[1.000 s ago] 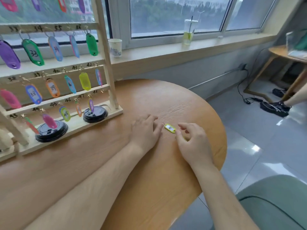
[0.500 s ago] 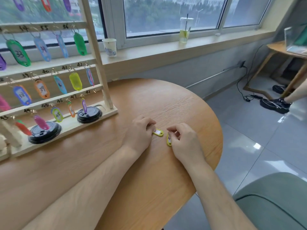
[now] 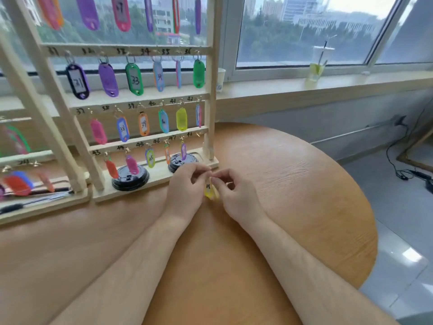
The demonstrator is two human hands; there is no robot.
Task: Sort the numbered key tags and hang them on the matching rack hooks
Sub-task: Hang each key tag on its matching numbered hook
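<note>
your round light-wood table (image 3: 293, 184) carries the pale wooden ladder-style rack (image 3: 212, 90) of numbered hooks on its left side, and the frame cuts off the rack's upper rows. just in front of the rack's right foot your left hand (image 3: 185, 188) and right hand (image 3: 236, 198) meet, the curled fingertips of both pinching the top end of the yellow plastic key tag (image 3: 208, 192). the tag hangs above the table, long axis near upright, ring end up. your fingers hide its ring and its number is blurred.
</note>
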